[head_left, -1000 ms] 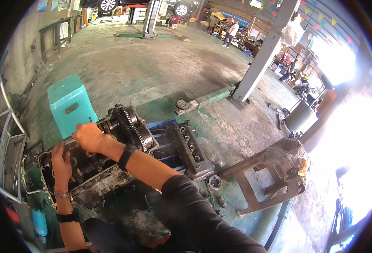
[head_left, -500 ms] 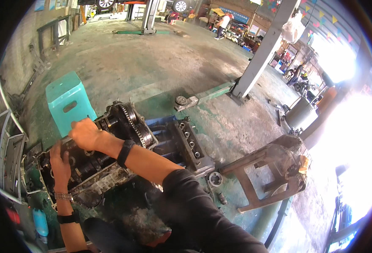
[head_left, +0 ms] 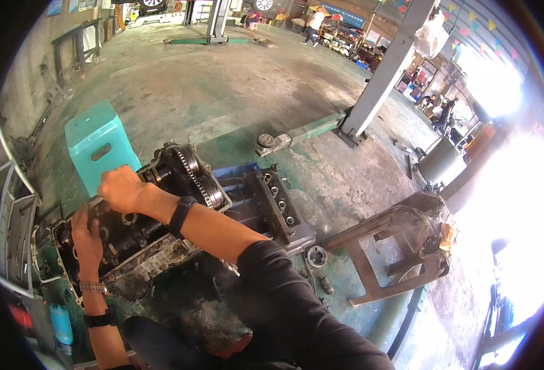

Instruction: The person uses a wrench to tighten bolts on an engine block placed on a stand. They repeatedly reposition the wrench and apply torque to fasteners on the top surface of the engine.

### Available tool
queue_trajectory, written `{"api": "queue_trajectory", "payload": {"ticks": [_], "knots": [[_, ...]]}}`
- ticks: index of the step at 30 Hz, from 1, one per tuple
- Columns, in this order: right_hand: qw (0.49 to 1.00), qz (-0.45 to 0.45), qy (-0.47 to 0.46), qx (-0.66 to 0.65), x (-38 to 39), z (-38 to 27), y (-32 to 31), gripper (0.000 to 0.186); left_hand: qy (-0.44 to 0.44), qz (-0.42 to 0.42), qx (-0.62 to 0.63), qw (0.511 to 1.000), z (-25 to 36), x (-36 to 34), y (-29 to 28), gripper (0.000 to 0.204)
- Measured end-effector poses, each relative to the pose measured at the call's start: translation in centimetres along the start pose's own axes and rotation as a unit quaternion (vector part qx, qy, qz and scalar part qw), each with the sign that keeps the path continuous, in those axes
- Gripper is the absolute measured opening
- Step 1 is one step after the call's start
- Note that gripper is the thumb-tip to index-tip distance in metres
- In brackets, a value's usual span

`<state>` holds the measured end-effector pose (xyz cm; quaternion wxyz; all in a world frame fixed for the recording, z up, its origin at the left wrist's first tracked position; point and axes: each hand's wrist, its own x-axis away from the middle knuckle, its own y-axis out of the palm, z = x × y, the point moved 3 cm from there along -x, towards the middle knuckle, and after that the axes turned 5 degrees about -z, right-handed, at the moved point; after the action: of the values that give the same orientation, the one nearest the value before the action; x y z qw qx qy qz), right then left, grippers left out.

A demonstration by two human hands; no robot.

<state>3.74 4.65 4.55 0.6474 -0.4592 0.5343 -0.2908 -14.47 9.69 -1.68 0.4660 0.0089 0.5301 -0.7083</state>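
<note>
In front of me on the floor lies a greasy engine [head_left: 158, 262], partly taken apart, its inside exposed. A timing chain [head_left: 192, 176] runs round the sprockets at its right end. My right hand [head_left: 123, 192] is closed in a fist over the far edge of the engine; what it grips, if anything, is hidden beneath the fingers. My left hand [head_left: 87, 243] rests on the engine's left part, fingers stretched out and touching the dark metal. The right forearm crosses over the engine and covers some of its middle.
Behind the engine stands a turquoise plastic stool [head_left: 99, 145]. To the right are a dark cover with round holes [head_left: 278, 206], a metal ring [head_left: 316, 256] and a brown metal frame [head_left: 370, 271]. A lift post [head_left: 380, 80] rises beyond. A blue bottle [head_left: 61, 324] is at lower left.
My right fist has shifted slightly left over the engine's far edge and stays closed. The left hand keeps its place. A distant person in a white top has moved left.
</note>
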Motion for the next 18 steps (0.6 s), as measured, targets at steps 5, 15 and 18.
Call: {"api": "queue_trajectory", "payload": {"ticks": [5,15,18], "knots": [[0.996,-0.034,0.018,-0.078,-0.4,1.3,0.2,0.01,0.006,-0.006,-0.016,1.0,0.2,0.0,-0.2,0.048],[0.987,-0.066,0.064,-0.133,-2.5,3.3,1.8,0.015,-0.015,-0.01,-0.023,1.0,0.2,0.1,-0.2,0.046],[0.985,-0.082,0.068,-0.137,-3.1,3.7,2.0,0.017,-0.014,-0.01,-0.019,1.0,0.3,0.1,-0.2,0.046]]}}
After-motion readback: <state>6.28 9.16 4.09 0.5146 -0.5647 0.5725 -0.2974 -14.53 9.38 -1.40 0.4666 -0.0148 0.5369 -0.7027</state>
